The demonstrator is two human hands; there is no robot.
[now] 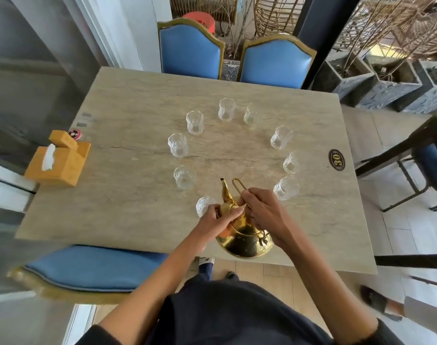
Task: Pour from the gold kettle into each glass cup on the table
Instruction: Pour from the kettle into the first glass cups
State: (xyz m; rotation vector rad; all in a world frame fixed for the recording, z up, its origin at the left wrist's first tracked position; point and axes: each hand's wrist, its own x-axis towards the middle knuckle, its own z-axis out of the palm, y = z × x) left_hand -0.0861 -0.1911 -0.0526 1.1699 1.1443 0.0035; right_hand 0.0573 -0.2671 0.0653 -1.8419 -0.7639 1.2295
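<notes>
Both hands clamp the gold kettle [246,239] at the table's [127,220] near edge, left hand [216,217] steadying the lid, right hand [264,215] pinching the handle for tilt control, spout aimed toward the glass cups [227,109] ringed beyond the hands.

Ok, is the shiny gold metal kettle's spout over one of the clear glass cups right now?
No, the gold metal kettle sits near the table's near edge, its spout pointing into the open middle of the ring of cups.

Gold kettle [246,241], polished. Clear cut-pattern glass cups [227,109] ringed from 7 to 4 o'clock on beige wood-grain table [127,195]. Blue, gold-trimmed chairs [190,52] at 12; orange-yellow tissue box [63,168] at 9.
</notes>
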